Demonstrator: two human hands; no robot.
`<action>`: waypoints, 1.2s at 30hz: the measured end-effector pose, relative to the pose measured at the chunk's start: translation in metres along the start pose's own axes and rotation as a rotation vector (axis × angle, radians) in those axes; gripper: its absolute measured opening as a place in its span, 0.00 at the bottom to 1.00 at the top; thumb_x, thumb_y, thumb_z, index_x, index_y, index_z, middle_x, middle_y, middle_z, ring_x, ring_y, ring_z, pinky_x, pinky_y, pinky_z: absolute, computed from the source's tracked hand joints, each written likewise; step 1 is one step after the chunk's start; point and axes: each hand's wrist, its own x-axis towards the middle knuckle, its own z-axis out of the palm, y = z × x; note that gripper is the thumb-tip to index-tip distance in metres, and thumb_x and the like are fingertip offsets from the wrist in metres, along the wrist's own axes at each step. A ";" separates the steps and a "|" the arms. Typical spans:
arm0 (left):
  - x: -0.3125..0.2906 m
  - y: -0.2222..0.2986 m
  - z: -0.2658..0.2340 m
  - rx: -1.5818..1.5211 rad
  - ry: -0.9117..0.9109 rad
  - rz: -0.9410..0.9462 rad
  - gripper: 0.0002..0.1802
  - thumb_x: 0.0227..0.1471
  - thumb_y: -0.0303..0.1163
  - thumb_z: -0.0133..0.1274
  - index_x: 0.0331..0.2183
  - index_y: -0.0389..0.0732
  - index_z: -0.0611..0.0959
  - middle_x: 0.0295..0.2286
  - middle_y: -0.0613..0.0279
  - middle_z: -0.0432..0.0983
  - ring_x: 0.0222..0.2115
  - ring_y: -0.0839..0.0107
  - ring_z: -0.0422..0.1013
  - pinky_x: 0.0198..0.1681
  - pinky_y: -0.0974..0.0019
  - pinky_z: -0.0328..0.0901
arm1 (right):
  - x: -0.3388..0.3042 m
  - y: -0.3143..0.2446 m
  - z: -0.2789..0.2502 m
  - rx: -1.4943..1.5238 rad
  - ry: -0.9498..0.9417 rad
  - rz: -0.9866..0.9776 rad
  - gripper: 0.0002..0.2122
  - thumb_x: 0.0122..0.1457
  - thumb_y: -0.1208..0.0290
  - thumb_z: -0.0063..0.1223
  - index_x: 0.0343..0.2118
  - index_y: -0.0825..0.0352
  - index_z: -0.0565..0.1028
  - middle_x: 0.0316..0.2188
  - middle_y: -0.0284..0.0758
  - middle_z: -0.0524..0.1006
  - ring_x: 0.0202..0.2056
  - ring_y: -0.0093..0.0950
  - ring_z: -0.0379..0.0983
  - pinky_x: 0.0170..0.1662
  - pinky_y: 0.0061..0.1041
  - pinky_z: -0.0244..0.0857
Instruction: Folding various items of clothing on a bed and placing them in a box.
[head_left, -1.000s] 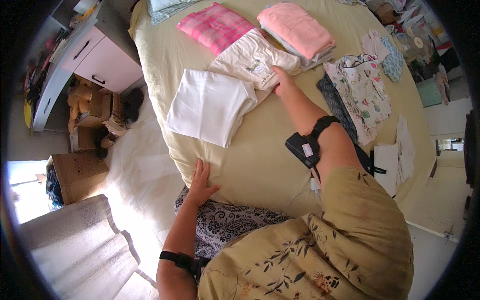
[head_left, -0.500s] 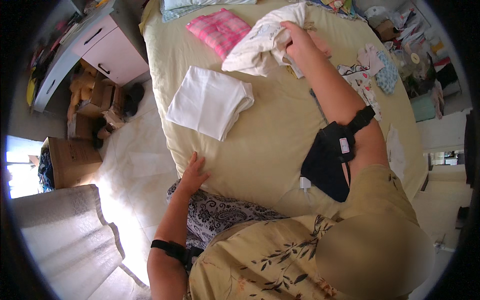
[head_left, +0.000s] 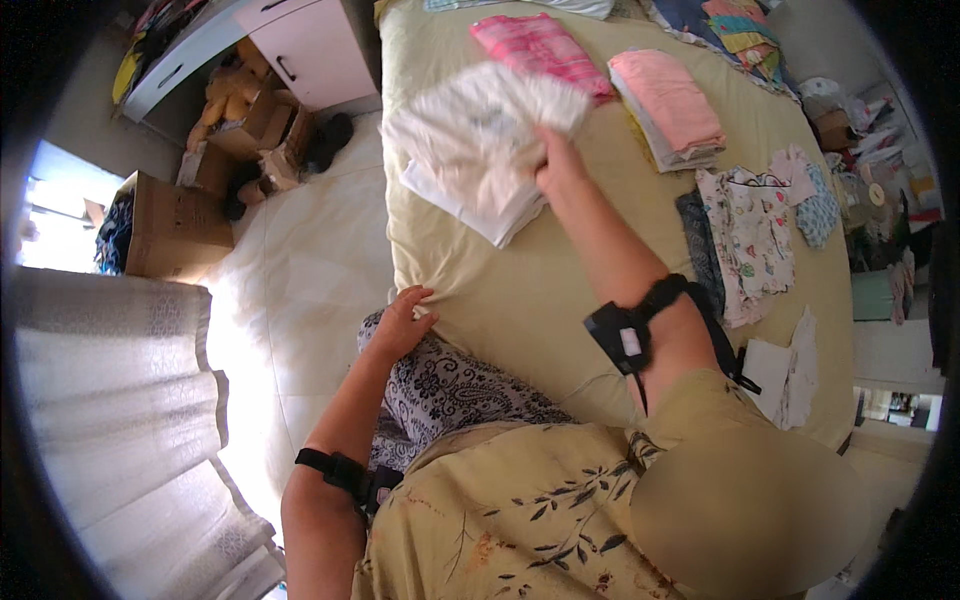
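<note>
My right hand (head_left: 560, 165) grips the right edge of an off-white folded garment (head_left: 475, 125) with a faint print, its outline smeared by motion. The garment is over a folded white cloth (head_left: 505, 230) on the bed and hides most of it; whether the two touch I cannot tell. My left hand (head_left: 405, 320) holds nothing and has its fingers apart, at the bed's near left edge by my patterned trouser leg (head_left: 455, 385). Behind the garment lies a pink checked folded cloth (head_left: 540, 50).
Right of my hand, a stack topped with peach cloth (head_left: 665, 100) lies on the yellowish bed sheet (head_left: 560, 300). Printed children's clothes (head_left: 745, 235) and white pieces (head_left: 790, 370) lie farther right. Cardboard boxes (head_left: 185, 230) and a pink-fronted drawer unit (head_left: 315, 55) stand left of the bed.
My right hand has carried the off-white garment leftward from beside the peach stack to over the white cloth. The view has shifted, and the peach stack shows fully. My left hand stays by the bed edge.
</note>
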 end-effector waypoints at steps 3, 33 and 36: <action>-0.010 -0.004 -0.006 0.008 0.040 0.030 0.23 0.40 0.31 0.52 0.42 0.38 0.71 0.43 0.50 0.65 0.45 0.59 0.62 0.47 0.65 0.57 | 0.003 0.055 -0.059 -0.297 0.288 0.026 0.27 0.41 0.75 0.54 0.47 0.65 0.59 0.41 0.38 0.66 0.43 0.33 0.64 0.40 0.33 0.63; -0.166 -0.138 -0.087 0.289 0.017 -0.494 0.16 0.44 0.45 0.46 0.28 0.42 0.74 0.28 0.54 0.71 0.33 0.56 0.67 0.34 0.56 0.62 | -0.015 0.092 0.002 -2.526 -0.314 -0.788 0.23 0.54 0.63 0.39 0.54 0.58 0.55 0.57 0.31 0.49 0.58 0.38 0.38 0.56 0.46 0.31; -0.161 -0.161 -0.089 0.147 0.099 -0.432 0.14 0.44 0.43 0.45 0.28 0.42 0.74 0.27 0.55 0.71 0.32 0.56 0.67 0.33 0.56 0.63 | -0.008 0.091 0.005 -2.502 -0.361 -0.975 0.24 0.53 0.62 0.40 0.53 0.60 0.56 0.57 0.33 0.51 0.59 0.40 0.37 0.57 0.46 0.28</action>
